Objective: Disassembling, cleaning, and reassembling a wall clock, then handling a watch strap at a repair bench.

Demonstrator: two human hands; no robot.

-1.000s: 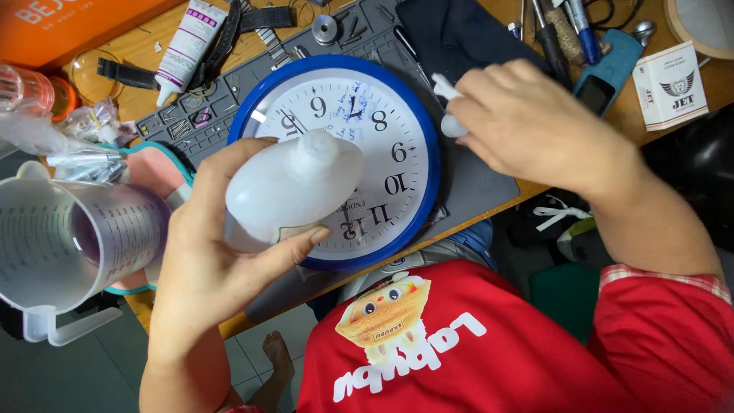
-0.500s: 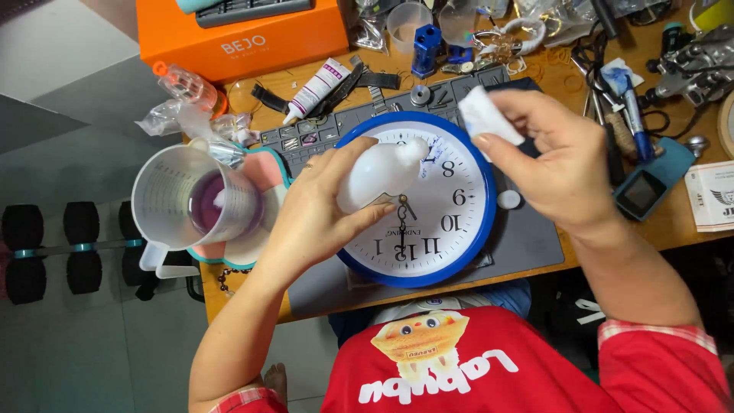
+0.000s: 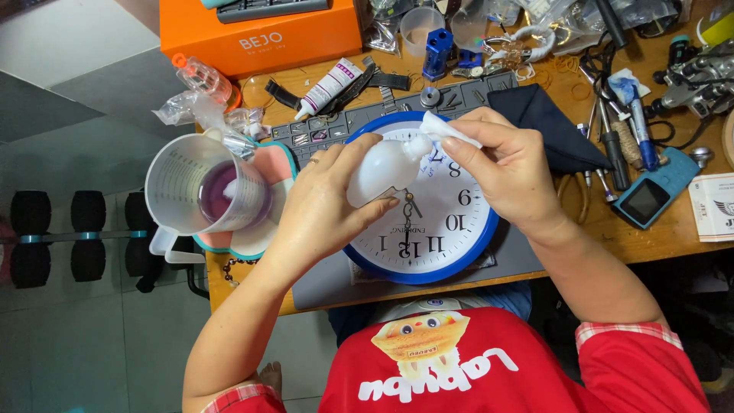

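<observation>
A round wall clock (image 3: 451,237) with a blue rim and white face lies flat on a grey mat (image 3: 336,279) at the desk's near edge. My left hand (image 3: 325,206) grips a translucent white squeeze bottle (image 3: 382,168) above the clock's upper left, its tip pointing right. My right hand (image 3: 508,172) pinches a small white wipe (image 3: 442,128) against the bottle's tip, over the top of the clock face.
A clear measuring jug (image 3: 195,195) with purple liquid stands left of the clock on a pink pad. An orange box (image 3: 260,34), a white tube (image 3: 325,90), a dark blue cloth (image 3: 547,122), pliers, pens and a small blue device (image 3: 650,195) crowd the wooden desk. Dumbbells (image 3: 53,237) lie on the floor at left.
The view has shifted. My left hand has tilted the bottle's tip toward my right hand, which has brought the wipe down onto the tip above the clock.
</observation>
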